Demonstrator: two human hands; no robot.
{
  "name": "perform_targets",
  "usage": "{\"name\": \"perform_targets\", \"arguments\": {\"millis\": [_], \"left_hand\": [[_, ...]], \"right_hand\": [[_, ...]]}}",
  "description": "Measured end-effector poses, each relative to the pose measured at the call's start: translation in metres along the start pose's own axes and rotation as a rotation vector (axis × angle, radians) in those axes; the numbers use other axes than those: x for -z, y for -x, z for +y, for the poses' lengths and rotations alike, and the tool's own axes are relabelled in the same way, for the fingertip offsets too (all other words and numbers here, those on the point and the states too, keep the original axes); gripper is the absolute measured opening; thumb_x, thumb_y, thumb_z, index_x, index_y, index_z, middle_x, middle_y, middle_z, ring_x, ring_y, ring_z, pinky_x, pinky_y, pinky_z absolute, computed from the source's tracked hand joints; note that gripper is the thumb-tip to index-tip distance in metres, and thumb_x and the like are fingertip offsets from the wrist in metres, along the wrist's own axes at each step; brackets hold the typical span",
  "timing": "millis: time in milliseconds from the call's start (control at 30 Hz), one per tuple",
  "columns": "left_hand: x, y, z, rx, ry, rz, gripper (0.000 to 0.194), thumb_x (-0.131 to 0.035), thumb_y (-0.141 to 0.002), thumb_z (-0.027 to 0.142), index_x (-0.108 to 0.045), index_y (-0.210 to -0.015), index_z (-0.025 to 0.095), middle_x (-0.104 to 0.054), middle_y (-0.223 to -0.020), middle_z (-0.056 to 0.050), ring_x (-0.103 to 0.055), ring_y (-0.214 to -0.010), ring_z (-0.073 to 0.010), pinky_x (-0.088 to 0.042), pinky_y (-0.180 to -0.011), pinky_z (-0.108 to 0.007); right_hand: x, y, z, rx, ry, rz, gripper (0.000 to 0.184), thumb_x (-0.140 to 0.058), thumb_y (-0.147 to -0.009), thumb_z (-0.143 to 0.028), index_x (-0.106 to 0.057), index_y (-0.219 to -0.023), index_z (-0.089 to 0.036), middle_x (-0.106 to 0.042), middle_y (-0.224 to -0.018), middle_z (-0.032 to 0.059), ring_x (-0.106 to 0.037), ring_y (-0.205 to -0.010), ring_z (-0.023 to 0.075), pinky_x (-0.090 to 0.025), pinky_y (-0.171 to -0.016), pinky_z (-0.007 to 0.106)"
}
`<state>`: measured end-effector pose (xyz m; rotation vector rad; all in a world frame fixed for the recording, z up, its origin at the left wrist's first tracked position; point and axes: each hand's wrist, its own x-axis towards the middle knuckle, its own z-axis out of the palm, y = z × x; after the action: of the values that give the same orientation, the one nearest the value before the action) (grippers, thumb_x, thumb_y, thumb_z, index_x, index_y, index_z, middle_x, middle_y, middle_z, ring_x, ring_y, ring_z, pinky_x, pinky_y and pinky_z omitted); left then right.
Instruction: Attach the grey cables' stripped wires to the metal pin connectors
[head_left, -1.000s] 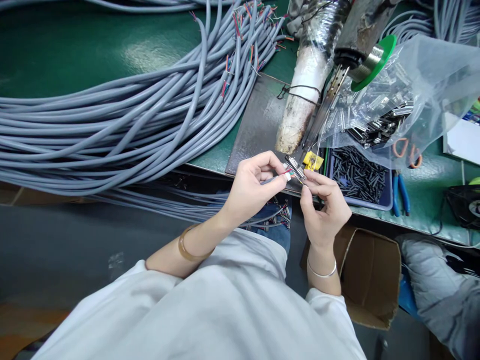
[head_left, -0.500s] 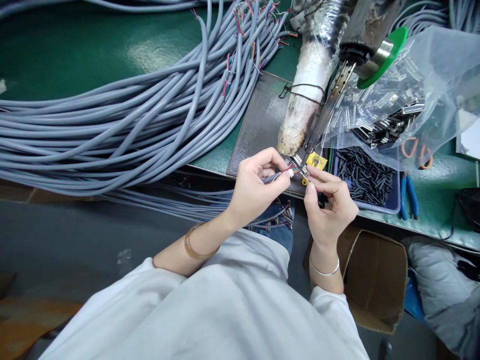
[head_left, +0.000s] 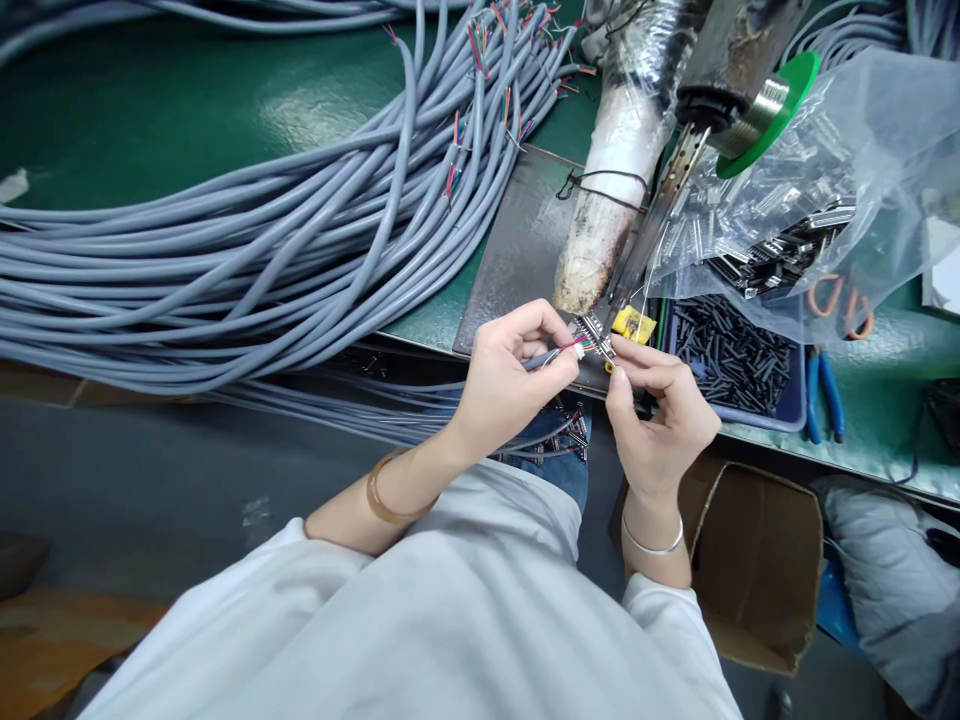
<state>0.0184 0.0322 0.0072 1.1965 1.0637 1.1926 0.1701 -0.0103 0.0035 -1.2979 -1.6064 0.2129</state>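
My left hand (head_left: pixel 514 375) is closed, thumb and fingertips pinching the stripped end of a grey cable (head_left: pixel 537 358) whose thin coloured wires (head_left: pixel 582 345) reach a small metal connector (head_left: pixel 594 334). My right hand (head_left: pixel 658 410) is closed at the connector's right end, thumb and index finger together; the exact grip is partly hidden. Just above the connector is the tip of a soldering iron (head_left: pixel 646 238), fixed pointing downward. Solder wire hangs from a green spool (head_left: pixel 808 75) beside it. A yellow piece (head_left: pixel 634 324) lies just behind my right fingertips.
A large bundle of grey cables (head_left: pixel 300 230) covers the left bench. Right of the iron are a blue tray of black sleeves (head_left: pixel 731 355), a plastic bag of connectors (head_left: pixel 795 190), orange-handled scissors (head_left: pixel 859 312) and blue-handled pliers (head_left: pixel 829 395). Finished-looking cable ends (head_left: pixel 574 440) rest on my lap.
The connector has tilted or shifted slightly under the iron, showing more of its pin row. Both hands keep nearly the same place and grip. The view has shifted slightly.
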Motion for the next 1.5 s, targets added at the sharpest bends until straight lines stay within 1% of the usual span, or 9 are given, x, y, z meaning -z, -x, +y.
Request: {"name": "perform_targets", "arguments": {"millis": [200, 400, 667, 933, 1233, 1300, 1367, 1433, 1500], "left_hand": [[-0.003, 0.002, 0.002, -0.024, -0.023, 0.017, 0.013, -0.07, -0.077, 0.015, -0.059, -0.071, 0.018, -0.061, -0.072, 0.001, -0.058, -0.062, -0.0088, -0.046, -0.056, -0.019], [-0.005, 0.002, 0.008, -0.044, -0.021, 0.032, 0.013, -0.07, -0.076, 0.014, -0.058, -0.071, 0.017, -0.06, -0.071, 0.001, -0.057, -0.062, -0.0085, -0.044, -0.054, -0.018], [-0.001, 0.0, 0.001, -0.016, -0.032, -0.009, 0.011, -0.066, -0.077, 0.013, -0.057, -0.072, 0.016, -0.061, -0.074, 0.002, -0.055, -0.06, -0.0062, -0.044, -0.056, -0.017], [-0.005, 0.001, 0.006, -0.061, -0.055, 0.045, 0.012, -0.067, -0.078, 0.015, -0.057, -0.072, 0.017, -0.058, -0.07, 0.002, -0.054, -0.06, -0.0067, -0.042, -0.053, -0.017], [0.001, 0.002, -0.001, -0.01, -0.048, -0.033, 0.01, -0.067, -0.076, 0.014, -0.057, -0.073, 0.016, -0.062, -0.073, 0.002, -0.057, -0.062, -0.0071, -0.044, -0.058, -0.018], [0.001, 0.003, -0.001, 0.004, -0.034, -0.052, 0.01, -0.067, -0.076, 0.014, -0.057, -0.073, 0.016, -0.063, -0.074, 0.001, -0.058, -0.063, -0.0076, -0.044, -0.058, -0.018], [0.0, 0.005, 0.0, 0.015, -0.021, -0.075, 0.01, -0.067, -0.075, 0.014, -0.057, -0.073, 0.016, -0.064, -0.074, 0.001, -0.058, -0.063, -0.0075, -0.044, -0.058, -0.018], [0.0, 0.007, 0.0, 0.02, -0.013, -0.092, 0.011, -0.067, -0.075, 0.014, -0.057, -0.072, 0.016, -0.064, -0.073, 0.0, -0.057, -0.062, -0.0072, -0.043, -0.058, -0.018], [0.001, 0.008, 0.0, 0.023, -0.009, -0.102, 0.011, -0.067, -0.076, 0.016, -0.058, -0.072, 0.016, -0.064, -0.074, 0.0, -0.056, -0.061, -0.007, -0.043, -0.058, -0.019]], "right_hand": [[0.001, -0.002, -0.001, -0.006, 0.02, 0.012, 0.01, -0.069, -0.088, -0.015, -0.064, -0.09, -0.024, -0.079, -0.104, 0.003, -0.077, -0.096, 0.0195, -0.066, -0.081, 0.036], [0.003, -0.008, -0.008, 0.058, 0.076, 0.027, 0.016, -0.072, -0.085, -0.01, -0.068, -0.09, -0.024, -0.079, -0.101, 0.0022, -0.077, -0.094, 0.0191, -0.065, -0.084, 0.036], [0.001, -0.003, -0.004, 0.037, 0.04, -0.003, 0.014, -0.07, -0.086, -0.01, -0.065, -0.089, -0.023, -0.079, -0.104, 0.0028, -0.077, -0.096, 0.0185, -0.064, -0.084, 0.034], [0.002, -0.011, -0.01, 0.076, 0.115, 0.019, 0.014, -0.071, -0.085, -0.01, -0.069, -0.09, -0.023, -0.08, -0.1, 0.0011, -0.077, -0.094, 0.0183, -0.064, -0.084, 0.034], [0.004, -0.001, -0.008, 0.014, 0.073, -0.024, 0.011, -0.069, -0.088, -0.012, -0.065, -0.089, -0.023, -0.08, -0.104, 0.0025, -0.078, -0.096, 0.0176, -0.064, -0.081, 0.031], [0.006, 0.002, -0.009, -0.047, 0.047, 0.018, 0.009, -0.069, -0.089, -0.014, -0.065, -0.092, -0.023, -0.08, -0.102, 0.0014, -0.078, -0.087, 0.0161, -0.064, -0.073, 0.028], [0.01, 0.004, -0.011, -0.096, -0.004, 0.111, 0.006, -0.068, -0.091, -0.017, -0.067, -0.094, -0.022, -0.079, -0.091, -0.0007, -0.075, -0.065, 0.0126, -0.059, -0.055, 0.023], [0.015, 0.006, -0.013, -0.083, -0.094, 0.26, 0.003, -0.068, -0.091, -0.022, -0.068, -0.094, -0.022, -0.071, -0.071, -0.0048, -0.061, -0.043, 0.0082, -0.048, -0.04, 0.021], [0.019, 0.007, -0.014, -0.043, -0.176, 0.367, 0.01, -0.068, -0.091, -0.026, -0.067, -0.1, -0.022, -0.059, -0.059, -0.0087, -0.051, -0.035, 0.0067, -0.041, -0.035, 0.021]]}}
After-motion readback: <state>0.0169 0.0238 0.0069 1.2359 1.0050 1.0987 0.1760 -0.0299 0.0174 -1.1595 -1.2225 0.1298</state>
